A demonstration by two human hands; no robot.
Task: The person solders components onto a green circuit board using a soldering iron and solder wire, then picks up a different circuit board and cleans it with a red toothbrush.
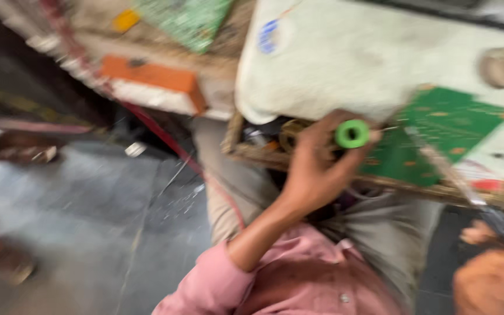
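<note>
Far left: one stretch of grey floor (77,221), blurred, wide and open from the left edge across to the legs. One small pale scrap (135,150) lying on it, kind not readable.

Upper left: one orange block (153,76) on the near edge of a cluttered worktop (164,46); one green circuit board (191,20) farther back, cut off by the top edge. One red cable (158,137) dropping from that worktop down toward the lap.

Centre: one left hand (313,169), pink sleeve (217,280) pushed back, arm reaching up to the table edge. One green spool (352,133), ring-shaped, pinched at the fingertips, held just over the near rim of a wooden tray (258,154). Tray contents dark and too blurred to count.

Above: one pale sheet (368,58) covering the table.

Right of centre: a second green circuit board (438,137), lying on the pale sheet, near edge at the table rim, touching or just behind the spool; which one not readable.

Far right: one right hand (494,271), low at the edge, closed around the dark handle of one soldering iron (468,186), its shaft slanting up over the second board. Little open room between hands, tray and board.
</note>
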